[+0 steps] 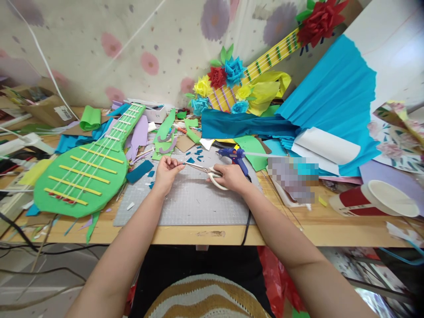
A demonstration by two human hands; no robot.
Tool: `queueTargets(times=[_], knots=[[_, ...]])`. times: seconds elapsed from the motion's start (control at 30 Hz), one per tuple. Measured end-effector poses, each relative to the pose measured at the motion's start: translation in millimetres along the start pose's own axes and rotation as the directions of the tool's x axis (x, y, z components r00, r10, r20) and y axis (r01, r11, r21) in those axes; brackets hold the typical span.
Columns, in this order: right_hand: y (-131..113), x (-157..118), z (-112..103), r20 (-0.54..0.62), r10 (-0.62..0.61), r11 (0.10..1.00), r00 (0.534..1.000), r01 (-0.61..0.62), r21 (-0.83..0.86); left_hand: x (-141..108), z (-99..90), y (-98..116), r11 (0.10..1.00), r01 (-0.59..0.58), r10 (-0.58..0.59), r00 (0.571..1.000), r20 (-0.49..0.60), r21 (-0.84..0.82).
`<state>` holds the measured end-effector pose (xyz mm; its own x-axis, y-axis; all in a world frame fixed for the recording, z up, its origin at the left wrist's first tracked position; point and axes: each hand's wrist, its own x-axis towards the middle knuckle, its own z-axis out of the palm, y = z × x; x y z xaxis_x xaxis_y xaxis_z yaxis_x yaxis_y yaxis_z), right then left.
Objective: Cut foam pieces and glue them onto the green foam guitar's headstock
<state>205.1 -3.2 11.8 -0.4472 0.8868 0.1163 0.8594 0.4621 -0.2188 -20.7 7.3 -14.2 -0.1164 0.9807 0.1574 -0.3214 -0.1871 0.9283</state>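
Observation:
My right hand [232, 177] grips white-handled scissors [216, 180] over the grey cutting mat [185, 207]. Their blades point left and reach my left hand [167, 173], whose thumb and fingertips are pinched together. Something tiny and dark, perhaps a blue paper scrap, shows at those fingertips, too small to make out surely. Small dark-blue paper pieces [198, 152] lie on the mat beyond the blades. A larger dark-blue paper strip [139, 171] rests left of my left hand. Just behind my right hand is a blue glue gun [234, 158].
A green paper-covered lute shape [82, 176] with yellow bars lies at left. Behind, a yellow stringed neck [271, 55] with paper flowers leans on the wall. Blue crepe paper [334, 97] spreads at right, near a red-and-white paper cup [357, 198]. A black cable [247, 221] crosses the table edge.

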Motion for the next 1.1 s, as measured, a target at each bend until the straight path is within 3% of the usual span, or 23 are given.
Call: queueTargets(times=[0.5,1.1], knots=[[-0.2,-1.6,4.5,0.011,0.043,0.999,0.999,-0.043,-0.024,1.0,0.8,-0.5,1.000,-0.010,0.011,1.000,0.007,-0.029],[-2.5,-1.6,0.9,-0.002,0.033,0.998,0.999,-0.033,-0.049,-1.8,1.2,1.2,0.999,-0.001,0.002,1.000,-0.022,0.053]])
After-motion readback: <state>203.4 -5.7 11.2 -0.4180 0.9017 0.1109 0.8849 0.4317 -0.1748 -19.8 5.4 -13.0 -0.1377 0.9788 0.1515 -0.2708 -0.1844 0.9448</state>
